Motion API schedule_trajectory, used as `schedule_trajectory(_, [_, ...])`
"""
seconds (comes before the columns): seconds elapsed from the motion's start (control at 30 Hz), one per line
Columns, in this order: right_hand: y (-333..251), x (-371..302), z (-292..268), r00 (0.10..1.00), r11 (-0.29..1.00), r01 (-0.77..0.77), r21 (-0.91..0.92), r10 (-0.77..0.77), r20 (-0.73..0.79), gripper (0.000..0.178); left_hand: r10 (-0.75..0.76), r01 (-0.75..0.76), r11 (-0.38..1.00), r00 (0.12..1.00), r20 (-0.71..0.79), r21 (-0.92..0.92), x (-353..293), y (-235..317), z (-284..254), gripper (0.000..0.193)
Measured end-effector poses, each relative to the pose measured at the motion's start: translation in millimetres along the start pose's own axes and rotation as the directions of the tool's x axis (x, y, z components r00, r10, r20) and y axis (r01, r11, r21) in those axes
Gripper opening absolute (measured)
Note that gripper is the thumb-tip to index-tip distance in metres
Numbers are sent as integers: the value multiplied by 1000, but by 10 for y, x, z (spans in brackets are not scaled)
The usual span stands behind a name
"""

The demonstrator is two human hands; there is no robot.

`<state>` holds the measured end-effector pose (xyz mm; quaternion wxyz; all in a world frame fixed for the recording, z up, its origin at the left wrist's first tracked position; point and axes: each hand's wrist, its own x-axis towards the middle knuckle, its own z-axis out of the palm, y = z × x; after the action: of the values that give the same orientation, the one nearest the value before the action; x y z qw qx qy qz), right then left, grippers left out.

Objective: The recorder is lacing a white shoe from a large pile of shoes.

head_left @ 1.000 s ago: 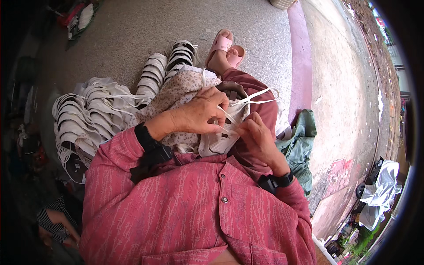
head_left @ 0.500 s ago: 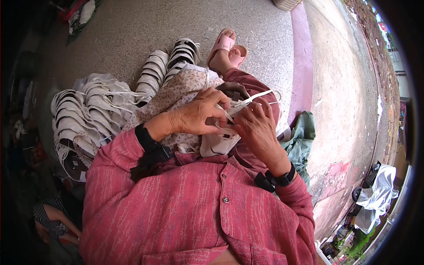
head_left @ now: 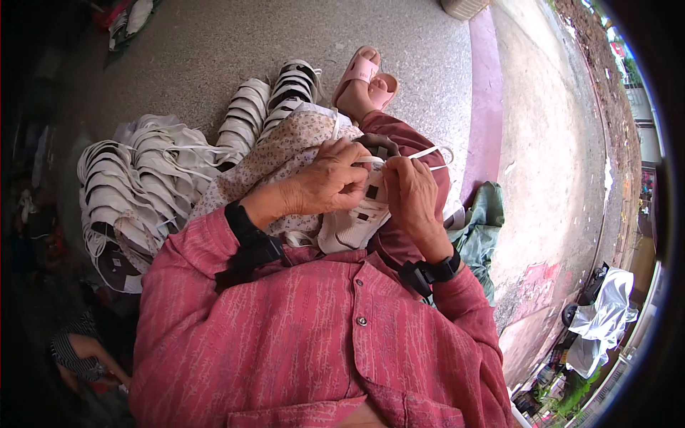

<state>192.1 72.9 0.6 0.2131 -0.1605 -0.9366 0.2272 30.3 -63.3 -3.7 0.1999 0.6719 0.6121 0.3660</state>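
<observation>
Left hand: the left hand (head_left: 332, 178) pinches a white lace (head_left: 370, 160) near the collar, thumb and fingers drawn together.
Right hand: the right hand (head_left: 414, 191), fingers bunched, grips the same lace just beside the other hand.
Shoe upper: the pale shoe upper (head_left: 346, 232) rests on the lap against maroon trousers (head_left: 428, 139), collar pointing away from the wearer.
Lacing: judged partway along; white lace is gathered at the collar end, and a loose length loops out beyond the right hand. No finished bow shows, so securing it appears left to do; fingers hide how it is threaded.
Stacked uppers: nested white-and-black uppers (head_left: 107, 189) sit to the left beside floral cloth (head_left: 246, 171), many trailing laces; whether those are finished cannot be told.
Since half a second ago: the right hand has shifted up toward the collar, the strand between the hands now lies higher, and the upper's dark openings (head_left: 372, 192) show more plainly below the fingers.
</observation>
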Motion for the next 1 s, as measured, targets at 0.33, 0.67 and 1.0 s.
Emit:
schedule_trajectory(0.33, [116,-218,68,972,871,-194,452,234,-32,20,-5,8,999,998,-60,50,-150,-111,68,84])
schedule_trajectory(0.67, [97,-11,-174,983,956,34,291,-85,163,32,-108,155,955,976,-189,253,-206,42,165,115])
schedule_trajectory(1.0, [-171,70,-111,939,968,229,-104,-191,285,23,-126,191,938,966,-227,288,-235,28,275,116])
